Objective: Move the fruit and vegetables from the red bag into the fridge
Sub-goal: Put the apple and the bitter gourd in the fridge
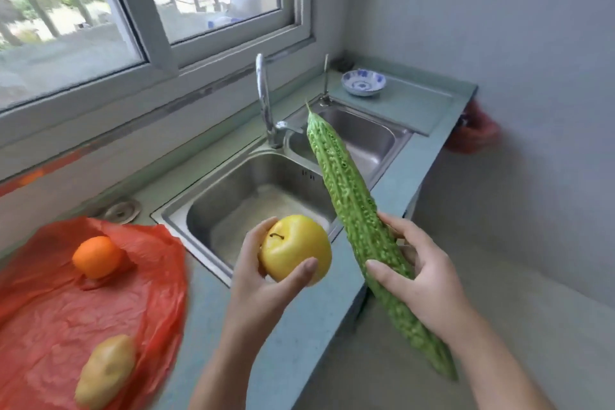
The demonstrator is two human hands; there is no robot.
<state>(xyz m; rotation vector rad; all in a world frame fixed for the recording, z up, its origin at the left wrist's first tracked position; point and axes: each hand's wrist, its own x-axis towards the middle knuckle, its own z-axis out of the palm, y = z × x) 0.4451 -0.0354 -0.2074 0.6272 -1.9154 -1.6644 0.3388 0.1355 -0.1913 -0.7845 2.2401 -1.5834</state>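
Yellow apple [296,248], bumpy green gourd [352,210] — red bag [66,303], blue-patterned bowl [363,82].

Only hands and forearms of the person in view. Left hand [263,280] and left forearm [226,359] sit at 6 o'clock of the frame, right hand [422,276] and right forearm [492,359] at 5 o'clock. Both arms bare right to the frame edge. Fingers slim, knuckle creases visible. Thumbnails [310,264] short, rounded, plain. Lower arm outlines slightly blurred.
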